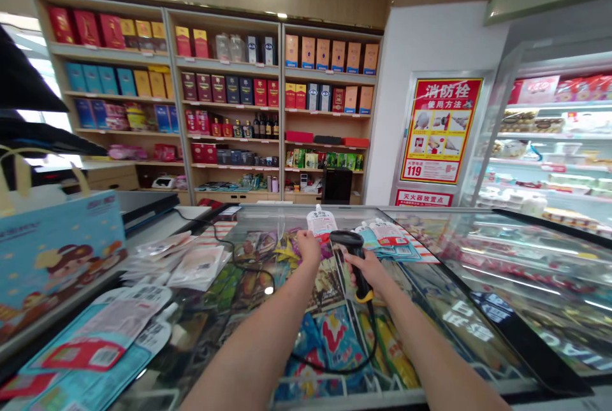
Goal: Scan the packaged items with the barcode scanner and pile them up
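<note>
My right hand (366, 271) is wrapped round the handle of a black barcode scanner (348, 242), which is held over the glass freezer top with its cable looping below. To its left, my left hand (308, 246) is closed at the lower edge of a white and red pouch (321, 221), which stands up near the scanner's head. Several similar pouches (389, 236) lie on the glass to the right of the scanner. More blue, white and red pouches (100, 341) are piled at the lower left, with clear flat packets (196, 266) behind them.
Packaged goods show through the freezer glass (229, 328). A blue paper bag (57, 252) stands at the left edge. The black cable (233, 248) crosses the glass. Shelves of boxes (224, 124) line the back wall, and a refrigerated display (554, 137) stands at the right.
</note>
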Demonstrator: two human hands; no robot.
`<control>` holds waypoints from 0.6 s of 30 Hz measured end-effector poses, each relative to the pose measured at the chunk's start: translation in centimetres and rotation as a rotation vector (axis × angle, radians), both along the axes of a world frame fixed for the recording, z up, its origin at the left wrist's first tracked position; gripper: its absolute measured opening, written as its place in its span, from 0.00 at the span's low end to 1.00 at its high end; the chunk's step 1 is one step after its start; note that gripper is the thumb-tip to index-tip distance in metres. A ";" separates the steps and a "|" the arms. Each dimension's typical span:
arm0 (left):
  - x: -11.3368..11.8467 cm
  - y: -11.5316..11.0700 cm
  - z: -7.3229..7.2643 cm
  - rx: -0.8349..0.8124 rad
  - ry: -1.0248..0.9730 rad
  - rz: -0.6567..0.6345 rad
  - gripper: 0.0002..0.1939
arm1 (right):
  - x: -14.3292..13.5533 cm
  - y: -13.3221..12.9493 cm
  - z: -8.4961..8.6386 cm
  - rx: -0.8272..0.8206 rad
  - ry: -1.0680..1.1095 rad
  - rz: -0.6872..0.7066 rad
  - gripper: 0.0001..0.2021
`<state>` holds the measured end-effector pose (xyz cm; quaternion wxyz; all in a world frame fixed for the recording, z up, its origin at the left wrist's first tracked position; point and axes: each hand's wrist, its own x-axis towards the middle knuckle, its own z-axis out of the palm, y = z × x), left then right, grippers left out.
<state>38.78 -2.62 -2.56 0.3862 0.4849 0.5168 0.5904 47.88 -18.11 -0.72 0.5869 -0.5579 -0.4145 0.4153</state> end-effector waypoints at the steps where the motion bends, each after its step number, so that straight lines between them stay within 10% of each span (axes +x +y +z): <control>1: -0.8 0.0 0.2 0.008 0.007 0.001 0.09 | -0.3 -0.1 0.1 0.009 0.018 0.007 0.17; 18: -26.2 -0.9 0.5 0.133 0.097 -0.007 0.07 | -16.0 1.7 2.7 -0.072 0.045 0.403 0.17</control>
